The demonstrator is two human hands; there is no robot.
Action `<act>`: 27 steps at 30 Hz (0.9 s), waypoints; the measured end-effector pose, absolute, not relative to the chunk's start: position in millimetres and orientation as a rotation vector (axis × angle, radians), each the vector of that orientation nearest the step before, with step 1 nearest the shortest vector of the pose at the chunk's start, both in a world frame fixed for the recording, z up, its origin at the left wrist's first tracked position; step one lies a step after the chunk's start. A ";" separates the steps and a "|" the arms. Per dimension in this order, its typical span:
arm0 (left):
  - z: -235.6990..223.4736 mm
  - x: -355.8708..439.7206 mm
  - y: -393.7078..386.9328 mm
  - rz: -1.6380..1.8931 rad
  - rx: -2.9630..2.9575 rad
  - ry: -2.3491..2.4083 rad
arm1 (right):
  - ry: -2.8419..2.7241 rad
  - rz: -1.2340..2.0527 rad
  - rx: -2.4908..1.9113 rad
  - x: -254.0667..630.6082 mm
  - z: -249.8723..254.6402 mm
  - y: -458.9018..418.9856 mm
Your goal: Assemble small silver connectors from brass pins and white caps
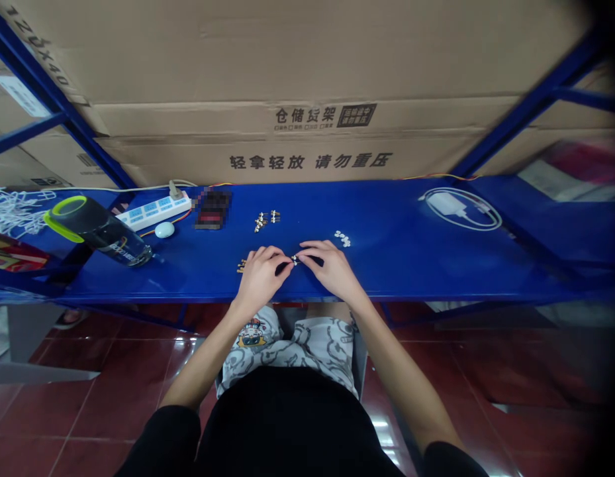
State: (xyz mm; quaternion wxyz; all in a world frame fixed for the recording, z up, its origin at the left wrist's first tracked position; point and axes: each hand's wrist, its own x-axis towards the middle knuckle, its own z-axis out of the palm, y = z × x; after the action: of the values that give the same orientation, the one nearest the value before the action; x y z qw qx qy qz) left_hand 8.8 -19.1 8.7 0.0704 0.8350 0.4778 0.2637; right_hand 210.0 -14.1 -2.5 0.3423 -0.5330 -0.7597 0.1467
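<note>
My left hand (261,273) and my right hand (333,266) meet over the front of the blue table. Thumb and forefinger of each are pinched on a tiny part with white and dark bits (294,260); its exact kind is too small to make out. Partly hidden behind my left hand lie several brass-coloured pieces (241,266). A little beyond my right hand is a loose group of small white pieces (342,238). Farther back, small white-and-brass parts lie in a cluster (260,222), with more in a short row (275,216) beside it.
On the left are a dark water bottle (103,232) with a green lid ring, a white power strip (155,211), a pale round object (164,230) and a blurred-out dark item (212,210). A white charger with cable (449,203) lies right. Cardboard (307,73) stands behind.
</note>
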 end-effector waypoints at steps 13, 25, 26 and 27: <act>1.9 6.4 -17.4 0.719 2.601 1.587 | -2.201 0.054 -1.549 216.6 -1.8 -23.5; 5.4 -3.1 -13.1 0.641 2.700 1.518 | -2.210 0.026 -1.536 216.2 -8.3 -21.3; 5.4 -2.8 -13.2 0.637 2.703 1.516 | -2.211 0.024 -1.538 216.3 -8.1 -21.2; 5.4 -2.6 -13.2 0.634 2.704 1.513 | -2.212 0.023 -1.541 216.4 -8.0 -21.1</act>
State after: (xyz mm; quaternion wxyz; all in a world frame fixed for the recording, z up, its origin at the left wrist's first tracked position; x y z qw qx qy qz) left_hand -2.6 -13.2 5.4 -0.0107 0.8550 0.4782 0.2006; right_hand 216.4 -21.1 -8.0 0.2211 -0.5574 -0.8002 0.0082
